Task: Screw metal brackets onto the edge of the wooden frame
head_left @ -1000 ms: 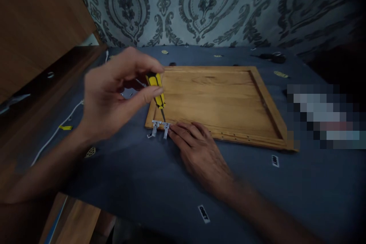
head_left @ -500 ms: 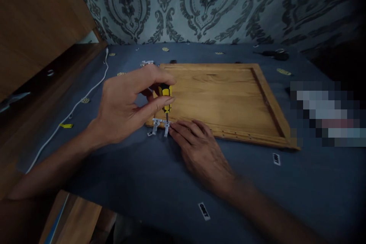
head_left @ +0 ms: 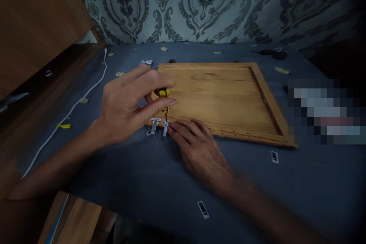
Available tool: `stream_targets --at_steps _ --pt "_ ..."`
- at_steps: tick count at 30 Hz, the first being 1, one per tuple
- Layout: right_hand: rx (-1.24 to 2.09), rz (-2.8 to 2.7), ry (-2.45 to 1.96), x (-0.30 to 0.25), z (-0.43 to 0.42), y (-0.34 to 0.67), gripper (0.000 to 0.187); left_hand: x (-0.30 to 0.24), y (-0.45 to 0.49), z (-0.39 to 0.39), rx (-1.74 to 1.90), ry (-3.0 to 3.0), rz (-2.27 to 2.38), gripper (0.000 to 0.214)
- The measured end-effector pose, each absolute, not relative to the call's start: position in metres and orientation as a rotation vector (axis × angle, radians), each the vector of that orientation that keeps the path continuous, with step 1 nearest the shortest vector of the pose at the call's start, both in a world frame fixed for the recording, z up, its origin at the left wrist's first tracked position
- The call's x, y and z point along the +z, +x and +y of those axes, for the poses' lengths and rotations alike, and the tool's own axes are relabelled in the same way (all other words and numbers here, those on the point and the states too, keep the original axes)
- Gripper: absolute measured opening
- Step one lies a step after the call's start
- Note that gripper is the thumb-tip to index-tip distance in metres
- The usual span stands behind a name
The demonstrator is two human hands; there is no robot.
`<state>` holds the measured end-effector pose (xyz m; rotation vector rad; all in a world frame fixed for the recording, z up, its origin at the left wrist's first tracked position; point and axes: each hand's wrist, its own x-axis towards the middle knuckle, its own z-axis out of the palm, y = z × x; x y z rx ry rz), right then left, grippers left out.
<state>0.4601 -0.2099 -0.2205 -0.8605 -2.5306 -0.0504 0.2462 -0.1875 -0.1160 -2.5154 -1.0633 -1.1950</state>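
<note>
My left hand (head_left: 128,105) is closed around the handle of a yellow and black screwdriver (head_left: 164,97). The screwdriver stands nearly upright, its tip down on a small metal hinge (head_left: 159,124) at the near left corner of a wooden panel (head_left: 223,99). My right hand (head_left: 197,148) rests on the dark blue cloth (head_left: 148,175). Its fingers lie flat against the panel's near edge, the fingertips touching the hinge on its right side.
A second metal hinge (head_left: 146,62) lies beyond the panel's far left corner. A white cable (head_left: 71,112) runs along the left. Small labels (head_left: 203,209) and yellow bits are scattered on the cloth. A dark tool (head_left: 271,53) lies at the back right. Patterned wallpaper rises behind.
My left hand has come down and to the right, setting the screwdriver upright with its tip on the hinge. My right hand has stayed in place.
</note>
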Motion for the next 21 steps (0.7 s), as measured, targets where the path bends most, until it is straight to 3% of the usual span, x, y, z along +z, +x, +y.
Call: stream_targets --at_steps 7,12,21 --pt "-0.048 -2.538 -0.852 -0.2204 -0.2107 0.4604 0.046 -0.1177 0.2484 -0.1876 -1.262 -2.471 -1.095 0.006" --pt "-0.085 -2.516 -0.851 -0.2201 -0.2103 0.4594 0.045 -0.1205 0.2487 -0.1892 -1.424 -2.505 -1.215 0.02" --pt "-0.064 -2.528 -0.859 -0.2209 -0.2102 0.4598 0.043 -0.1188 0.2504 -0.1909 -1.417 -2.587 -1.194 0.014"
